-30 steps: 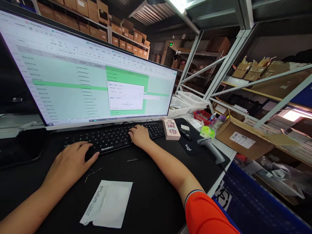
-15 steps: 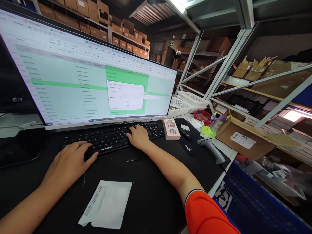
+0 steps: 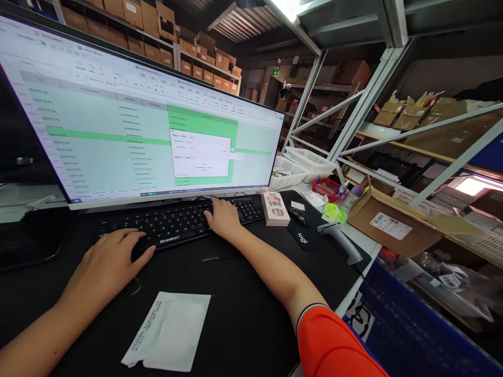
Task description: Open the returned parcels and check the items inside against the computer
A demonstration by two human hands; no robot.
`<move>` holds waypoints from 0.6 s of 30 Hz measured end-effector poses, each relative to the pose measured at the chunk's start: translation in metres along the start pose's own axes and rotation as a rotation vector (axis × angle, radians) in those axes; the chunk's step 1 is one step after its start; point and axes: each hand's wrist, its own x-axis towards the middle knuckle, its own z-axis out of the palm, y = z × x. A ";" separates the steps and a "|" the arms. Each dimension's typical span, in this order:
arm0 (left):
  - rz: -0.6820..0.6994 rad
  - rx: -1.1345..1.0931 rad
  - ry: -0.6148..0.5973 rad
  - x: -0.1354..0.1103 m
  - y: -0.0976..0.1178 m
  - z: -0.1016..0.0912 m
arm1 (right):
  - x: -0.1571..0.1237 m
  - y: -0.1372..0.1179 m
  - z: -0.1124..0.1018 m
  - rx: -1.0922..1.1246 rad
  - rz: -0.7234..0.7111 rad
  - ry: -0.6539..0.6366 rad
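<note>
A black keyboard lies below a large monitor that shows a spreadsheet with a white pop-up window. My left hand rests open on the keyboard's left end, thumb stretched along the front edge. Over the keys toward the right end, my right hand is open, its fingers loosely spread and holding nothing. A small pink box stands just right of the keyboard. In front of both hands, a white paper slip with printed lines along one side lies on the dark desk mat.
Right of the box are a black mouse and a grey barcode scanner. Beyond them stand a red basket, white baskets and an open cardboard box. Metal shelving rises at the right.
My right hand's fingers have shifted slightly over the keys. My left hand stays at the keyboard's left end. The whole view has moved a little.
</note>
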 end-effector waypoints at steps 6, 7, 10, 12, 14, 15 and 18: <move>-0.003 0.003 -0.007 0.000 0.001 0.000 | 0.000 -0.001 0.001 -0.040 -0.038 0.003; -0.003 -0.001 -0.008 0.000 0.001 -0.001 | 0.000 -0.001 0.001 -0.047 -0.041 -0.006; -0.008 -0.011 -0.004 0.000 0.002 -0.002 | -0.001 -0.001 0.002 -0.059 -0.042 -0.029; -0.007 -0.015 -0.008 0.000 0.002 -0.002 | -0.001 -0.002 0.003 -0.064 -0.041 -0.039; -0.008 -0.011 -0.010 0.000 0.002 -0.001 | -0.002 -0.002 0.003 -0.068 -0.043 -0.047; -0.006 -0.007 -0.007 0.000 0.001 0.000 | -0.002 -0.003 0.003 -0.070 -0.044 -0.049; 0.015 0.001 0.009 0.000 -0.003 0.003 | -0.003 -0.003 0.003 -0.075 -0.047 -0.053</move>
